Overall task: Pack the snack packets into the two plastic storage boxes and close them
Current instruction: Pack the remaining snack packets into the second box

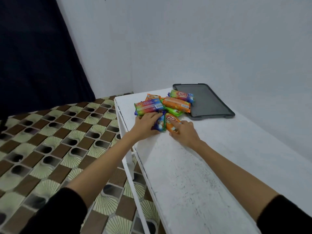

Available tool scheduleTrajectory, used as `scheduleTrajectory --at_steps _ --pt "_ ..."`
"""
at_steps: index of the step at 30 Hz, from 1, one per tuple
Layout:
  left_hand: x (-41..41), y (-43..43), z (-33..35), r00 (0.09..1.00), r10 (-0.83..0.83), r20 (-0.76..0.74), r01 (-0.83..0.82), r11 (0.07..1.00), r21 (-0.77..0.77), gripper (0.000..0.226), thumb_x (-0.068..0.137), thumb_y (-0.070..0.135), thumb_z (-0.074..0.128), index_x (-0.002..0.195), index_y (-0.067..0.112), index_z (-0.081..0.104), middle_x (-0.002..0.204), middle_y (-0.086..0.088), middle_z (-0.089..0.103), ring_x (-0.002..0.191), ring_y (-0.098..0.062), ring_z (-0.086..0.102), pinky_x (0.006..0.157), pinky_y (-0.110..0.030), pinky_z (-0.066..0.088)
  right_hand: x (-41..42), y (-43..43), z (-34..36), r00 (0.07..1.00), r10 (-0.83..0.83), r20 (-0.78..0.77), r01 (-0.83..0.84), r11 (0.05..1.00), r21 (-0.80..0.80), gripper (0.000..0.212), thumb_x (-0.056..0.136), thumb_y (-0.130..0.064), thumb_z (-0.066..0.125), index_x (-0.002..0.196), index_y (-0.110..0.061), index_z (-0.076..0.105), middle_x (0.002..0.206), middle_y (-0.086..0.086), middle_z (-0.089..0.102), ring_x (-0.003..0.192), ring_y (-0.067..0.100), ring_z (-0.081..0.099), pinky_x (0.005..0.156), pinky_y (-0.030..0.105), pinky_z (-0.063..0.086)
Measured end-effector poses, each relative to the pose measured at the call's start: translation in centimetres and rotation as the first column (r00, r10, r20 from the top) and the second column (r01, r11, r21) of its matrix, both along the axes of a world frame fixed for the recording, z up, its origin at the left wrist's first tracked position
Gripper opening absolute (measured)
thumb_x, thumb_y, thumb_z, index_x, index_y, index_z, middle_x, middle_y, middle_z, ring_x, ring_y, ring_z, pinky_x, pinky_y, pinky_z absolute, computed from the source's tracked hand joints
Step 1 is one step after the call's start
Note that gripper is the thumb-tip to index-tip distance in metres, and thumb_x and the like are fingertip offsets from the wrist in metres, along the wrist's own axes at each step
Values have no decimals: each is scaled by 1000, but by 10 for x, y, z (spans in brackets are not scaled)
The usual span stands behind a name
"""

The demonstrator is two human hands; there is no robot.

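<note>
Head view: snack packets pile (168, 107) sits at the far left end of the white table (194, 174), touching the flat dark grey lid (212, 102) lying just right of it. Left hand (146, 126) is at the pile's near edge, fingers over the top and thumb under the near end of a blue packet (160, 124), grasping it. Right hand (184, 133) is just beside it, index finger laid straight along an orange packet (171, 124), pressing on it, not clenched. Both packets lie flat on the table, side by side and touching. Black sleeves on both arms. Patterned floor (50, 141) on the left, dark curtain (33, 56) behind.
</note>
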State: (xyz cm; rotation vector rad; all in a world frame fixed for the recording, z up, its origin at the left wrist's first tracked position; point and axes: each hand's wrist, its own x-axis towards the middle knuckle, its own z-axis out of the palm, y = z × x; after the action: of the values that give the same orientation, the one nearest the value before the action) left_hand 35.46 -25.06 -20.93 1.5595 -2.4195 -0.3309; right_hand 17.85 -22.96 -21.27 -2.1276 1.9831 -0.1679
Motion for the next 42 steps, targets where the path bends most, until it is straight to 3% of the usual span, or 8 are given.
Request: scheduleTrajectory --at_steps 5,9,13,17,26,32,36,42 --pt "3 -3 1 999 10 30 -8 998 -60 68 80 46 65 139 28 38 133 -2 44 125 -20 37 101 -38 31 -18 17 7 999 16 -30 -16 1000 13 56 93 -28 49 145 -29 28 136 15 41 124 32 36 98 36 39" --pt "7 2 -5 1000 -18 7 18 1000 -3 66 77 54 64 135 28 46 127 -2 46 117 -17 40 89 -29 38 -34 25 20 968 4 -250 33 989 146 62 89 -37 54 144 -25 28 131 13 48 123 31 44 103 44 36" --pt "7 -2 2 994 -86 62 81 993 89 65 79 50 63 137 31 41 129 -3 45 114 -17 40 82 -24 33 -26 12 24 995 0 -101 19 982 186 72 84 -52 56 143 -23 28 138 17 41 125 36 41 103 43 37" --pt "2 -1 9 993 -105 62 97 988 123 60 80 42 67 135 30 46 124 -6 51 106 -17 45 78 -23 31 -16 11 19 995 36 -91 -28 996 86 65 90 -46 51 146 -32 23 137 20 41 125 36 39 100 38 37" --pt "-26 12 37 992 -125 -31 127 989 73 53 78 41 69 128 28 54 115 -1 60 91 -9 45 64 -14 35 -56 47 52 994 -97 49 94 993 69 80 71 -38 75 141 -32 36 138 16 40 127 30 40 101 36 39" --pt "-88 37 90 964 -262 -41 259 964 -56 53 76 46 68 126 34 55 119 2 62 101 -12 54 82 -25 45 -119 98 118 987 -161 15 161 986 -38 74 72 -34 75 138 -29 41 129 12 46 117 26 47 92 30 41" --pt "-144 76 128 905 -421 -56 414 905 -101 54 75 42 71 126 34 55 102 4 57 90 -11 52 70 -19 42 -164 155 166 975 -223 -16 221 972 -79 70 73 -33 74 135 -34 42 122 10 46 113 25 47 84 28 38" --pt "-229 156 167 722 -677 -145 655 735 -173 52 71 41 75 120 32 60 111 1 61 98 -14 57 83 -28 50 -209 278 213 934 -350 -70 341 932 -121 66 73 -35 75 132 -36 44 102 -1 38 95 15 39 80 27 34"
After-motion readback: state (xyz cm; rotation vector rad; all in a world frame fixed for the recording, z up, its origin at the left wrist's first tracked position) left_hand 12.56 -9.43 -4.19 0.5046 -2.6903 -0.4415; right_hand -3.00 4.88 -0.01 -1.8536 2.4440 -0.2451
